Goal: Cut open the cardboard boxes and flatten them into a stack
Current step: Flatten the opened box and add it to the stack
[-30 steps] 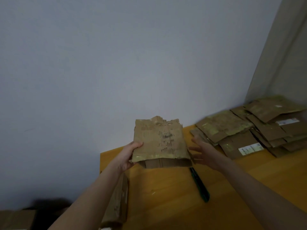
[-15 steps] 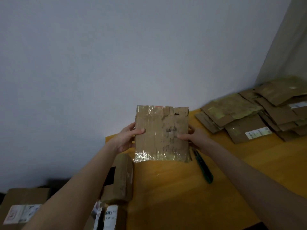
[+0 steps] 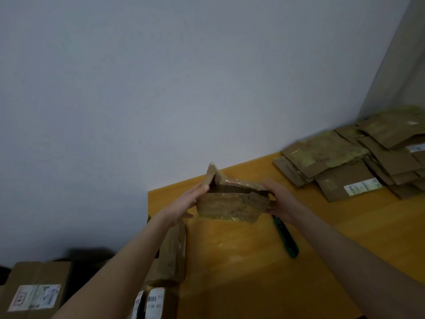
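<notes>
Box (image 3: 230, 204), taped and torn, hangs above the surface (image 3: 253, 261) between both hands. The left hand (image 3: 184, 206) lays straight fingers (image 3: 200, 188) against its raised flap, and the right hand (image 3: 280, 201) curls round the other end. A green knife (image 3: 286, 238) lies just below the right fingers. Beyond them, the flattened boxes (image 3: 322, 157) carry a barcode label (image 3: 362, 186), its writing unreadable.

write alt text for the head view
Hands hold a taped brown cardboard box over a yellow wooden table: left hand against its raised flap, right hand gripping its end. A green utility knife and flattened cardboard stack lie nearby.
</notes>
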`<state>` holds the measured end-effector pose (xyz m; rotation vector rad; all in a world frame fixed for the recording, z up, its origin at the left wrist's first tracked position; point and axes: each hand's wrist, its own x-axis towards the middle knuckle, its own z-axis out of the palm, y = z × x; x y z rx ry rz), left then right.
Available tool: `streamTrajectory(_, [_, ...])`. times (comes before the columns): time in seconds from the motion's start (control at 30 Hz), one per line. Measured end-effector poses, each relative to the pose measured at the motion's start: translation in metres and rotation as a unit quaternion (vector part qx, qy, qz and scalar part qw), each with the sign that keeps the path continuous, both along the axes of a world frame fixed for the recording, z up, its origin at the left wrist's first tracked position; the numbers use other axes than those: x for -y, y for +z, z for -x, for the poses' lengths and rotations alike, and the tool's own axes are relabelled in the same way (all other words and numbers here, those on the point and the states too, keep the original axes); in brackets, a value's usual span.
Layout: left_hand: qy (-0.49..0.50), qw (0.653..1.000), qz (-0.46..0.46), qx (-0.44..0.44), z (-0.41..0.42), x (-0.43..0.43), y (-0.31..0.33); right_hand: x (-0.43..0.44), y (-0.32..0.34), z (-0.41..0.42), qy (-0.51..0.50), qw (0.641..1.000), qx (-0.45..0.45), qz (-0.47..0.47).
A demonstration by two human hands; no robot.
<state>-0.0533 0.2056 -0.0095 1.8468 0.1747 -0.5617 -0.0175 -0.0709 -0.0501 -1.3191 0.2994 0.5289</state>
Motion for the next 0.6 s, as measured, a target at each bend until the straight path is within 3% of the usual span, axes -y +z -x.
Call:
streamTrajectory(0.1, [0.019,0.999,-0.026,-0.037,-0.006,0.002,0.005,0.0,0.0,0.002,-0.002,0.998,0.054,0.028])
streamTrajectory(0.23, [0.013,0.993,-0.119,-0.01,-0.01,0.009,0.007,-0.002,0.003,0.002,0.014,0.996,0.086,0.011])
streamTrajectory(0.4, [0.105,0.985,-0.132,0.041,-0.013,0.026,0.004,-0.002,0.007,0.003,0.013,0.991,0.12,0.057])
streamTrajectory(0.6, [0.115,0.951,-0.271,0.095,-0.021,0.042,0.007,-0.01,0.008,0.004,-0.057,0.983,0.123,0.123])
